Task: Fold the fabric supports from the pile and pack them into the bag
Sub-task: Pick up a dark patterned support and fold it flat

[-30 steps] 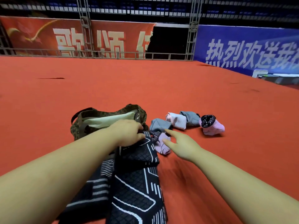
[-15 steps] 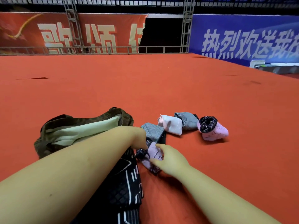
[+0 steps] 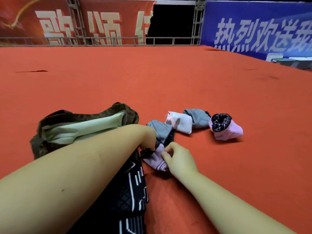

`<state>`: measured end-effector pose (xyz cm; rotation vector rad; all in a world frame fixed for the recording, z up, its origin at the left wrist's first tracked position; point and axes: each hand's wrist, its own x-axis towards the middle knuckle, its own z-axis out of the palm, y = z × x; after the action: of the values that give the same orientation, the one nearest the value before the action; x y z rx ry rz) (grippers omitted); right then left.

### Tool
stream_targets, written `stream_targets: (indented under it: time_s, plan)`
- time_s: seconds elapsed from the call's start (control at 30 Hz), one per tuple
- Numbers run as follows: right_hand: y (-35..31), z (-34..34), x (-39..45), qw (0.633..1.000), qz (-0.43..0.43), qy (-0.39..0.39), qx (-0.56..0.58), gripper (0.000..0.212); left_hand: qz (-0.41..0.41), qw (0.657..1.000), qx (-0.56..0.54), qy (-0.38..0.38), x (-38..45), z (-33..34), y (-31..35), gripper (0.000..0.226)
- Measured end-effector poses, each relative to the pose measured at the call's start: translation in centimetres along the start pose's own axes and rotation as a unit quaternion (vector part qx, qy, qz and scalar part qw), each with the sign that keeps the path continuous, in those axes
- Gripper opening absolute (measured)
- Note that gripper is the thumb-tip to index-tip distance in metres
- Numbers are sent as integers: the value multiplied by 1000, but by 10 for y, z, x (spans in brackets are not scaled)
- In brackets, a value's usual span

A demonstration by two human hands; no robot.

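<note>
A pink and black fabric support (image 3: 157,160) lies on the red carpet in front of me. My left hand (image 3: 146,138) pinches its dark end from the left. My right hand (image 3: 179,157) grips its pink part from the right. An open brown patterned bag (image 3: 84,117) with a pale green lining sits to the left, partly behind my left forearm. Beyond my hands lie a grey folded support (image 3: 161,131), a white one (image 3: 179,122), another grey one (image 3: 197,118) and a rolled pink and black one (image 3: 225,127).
A black cloth with white line patterns (image 3: 128,196) lies under my left arm, near the bag. Red carpet (image 3: 168,81) stretches ahead to a metal railing (image 3: 101,40) and red and blue banners. A pale box (image 3: 283,61) sits at the far right edge.
My right hand moved left from open above the carpet onto the pink support and took hold of it. My left hand moved off the black cloth to the support's dark end.
</note>
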<state>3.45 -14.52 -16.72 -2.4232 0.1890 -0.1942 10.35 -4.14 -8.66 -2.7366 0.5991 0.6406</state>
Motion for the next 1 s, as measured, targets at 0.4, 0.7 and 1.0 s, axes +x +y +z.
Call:
stream_targets:
  time_s: [0.4,0.7,1.0]
  plan:
    - [-22,-66,-71,984,-8,88,154,7,63,944,-188,264,-101,-3,22,15]
    - [-54,-94,-142,842,141,36,520,26,133,889,-108,425,-171,24,69,21]
    - [-62,-120,-179,769,201,-13,606,17,180,818,-294,461,-211,50,101,17]
